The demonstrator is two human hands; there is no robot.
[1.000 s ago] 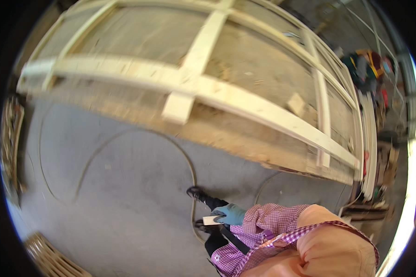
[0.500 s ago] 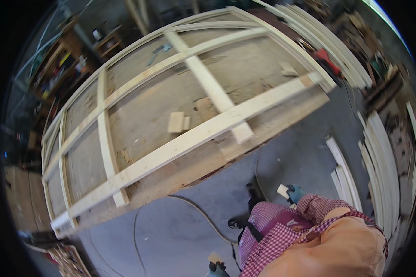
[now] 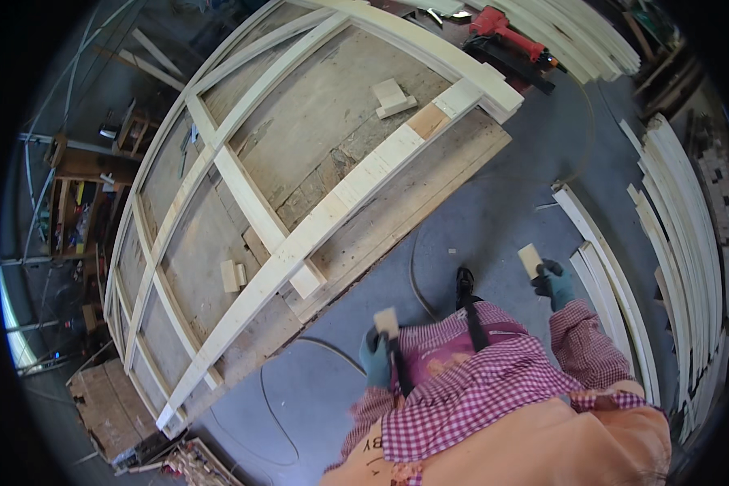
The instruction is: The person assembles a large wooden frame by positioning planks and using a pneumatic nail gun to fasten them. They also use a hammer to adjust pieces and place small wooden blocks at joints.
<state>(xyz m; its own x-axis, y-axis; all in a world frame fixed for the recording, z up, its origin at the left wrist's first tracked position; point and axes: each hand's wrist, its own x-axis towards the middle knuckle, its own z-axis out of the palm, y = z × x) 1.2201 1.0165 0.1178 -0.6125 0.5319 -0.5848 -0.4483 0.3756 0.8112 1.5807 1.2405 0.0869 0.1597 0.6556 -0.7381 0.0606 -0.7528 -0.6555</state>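
Observation:
My left hand (image 3: 375,355), in a blue-grey glove with dark fingers, is closed on a small pale wood block (image 3: 386,323) in front of my apron. Off to the right, my right hand (image 3: 552,281), gloved alike, grips another wood block (image 3: 530,262) above the floor. Both hands are apart from the large pale wooden frame (image 3: 344,194), which lies on a worn plywood worktable (image 3: 462,162). Within the frame rest stacked wood blocks (image 3: 393,98) near its right end, and further small blocks (image 3: 233,276) nearer the middle.
A red nail gun (image 3: 506,36) lies beyond the frame's right corner. Long pale boards (image 3: 672,243) are stacked at the right, with shorter strips (image 3: 603,267) on the floor nearer me. A hose (image 3: 332,347) curves beneath the table edge. Shelves (image 3: 81,202) stand far left.
My view has swung right, so the frame sits further left. My left hand has risen with its block in front of the apron; my right hand still holds its block, now further out.

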